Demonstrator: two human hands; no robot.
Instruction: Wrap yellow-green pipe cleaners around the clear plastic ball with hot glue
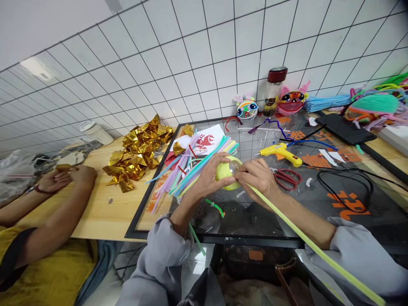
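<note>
My left hand (pixel 210 175) is closed around a rounded piece wrapped in yellow pipe cleaner (pixel 224 170), with a clear, shiny middle showing. The fingers of my right hand (pixel 259 175) pinch a long yellow-green pipe cleaner (pixel 296 229) at the wrapped piece's right edge. Its tail runs down across my right forearm to the lower right. Just left of my left hand lies a bundle of pastel pipe cleaners (pixel 181 182). A short green pipe cleaner twist (pixel 216 207) rests below my hands. Red-handled scissors (pixel 288 179) lie right of my right hand.
A yellow glue gun (pixel 280 154) and a black cord (pixel 347 170) lie to the right. Behind stand a jar (pixel 273 91) and two decorated faces (pixel 247 108). Gold folded paper (pixel 137 148) lies left, near another person's hands (pixel 68 176). A black phone (pixel 346 128) lies far right.
</note>
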